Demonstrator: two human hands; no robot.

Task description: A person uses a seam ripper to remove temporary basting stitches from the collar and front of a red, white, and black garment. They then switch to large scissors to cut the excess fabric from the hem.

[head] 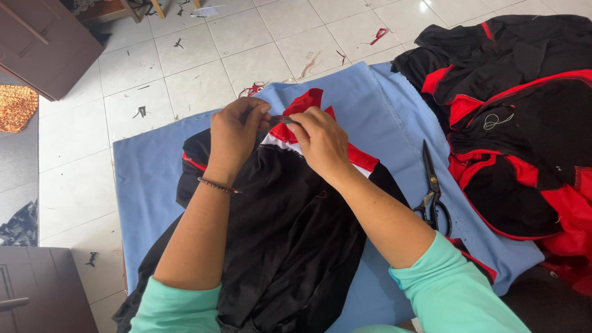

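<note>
A black garment (290, 234) with red and white trim lies on a blue cloth (382, 117) spread over the tiled floor. My left hand (234, 132) pinches the garment's upper edge near the red and white trim. My right hand (320, 142) grips the same edge just to the right, fingers curled onto the fabric. Both hands meet at a small dark spot on the trim; whether a small tool is between the fingers I cannot tell. A bead bracelet sits on my left wrist. Both sleeves are mint green.
Black scissors (433, 197) lie shut on the blue cloth to the right. A pile of black and red garments (518, 123) fills the right side. Thread scraps litter the white tiles (203, 68). A brown cabinet (43, 43) stands at upper left, dark furniture (43, 290) at lower left.
</note>
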